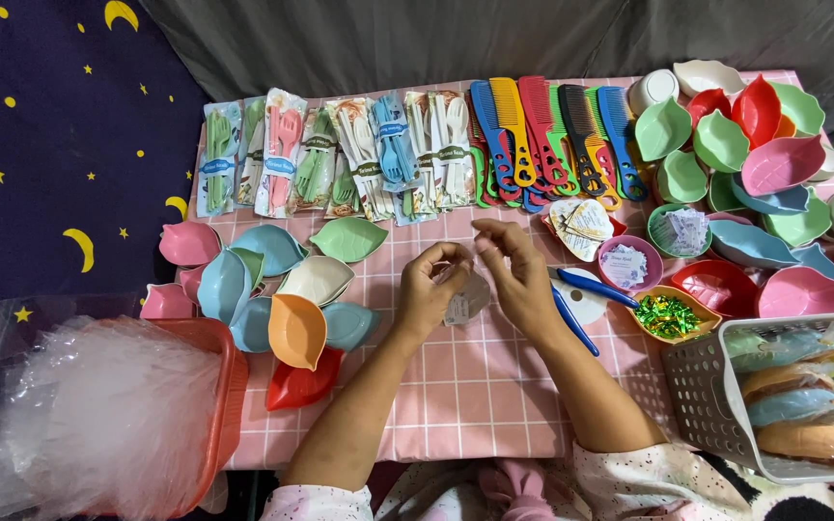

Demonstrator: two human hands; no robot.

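My left hand [429, 289] pinches a small clear plastic packet [465, 297] with a white card inside, held just above the pink checked cloth [456, 386]. My right hand [518, 275] hovers close beside it on the right, its fingers curled and touching the packet's top edge. Both hands are over the middle of the cloth. Two blue pens [591, 287] lie just right of my right hand.
Leaf-shaped dishes [272, 299] in pastel colours are piled at the left, and more [755, 154] at the far right. Packed cutlery sets [340, 154] and combs [552, 135] line the back. A red basket of clear bags [118, 405] sits front left, a white basket [707, 405] front right.
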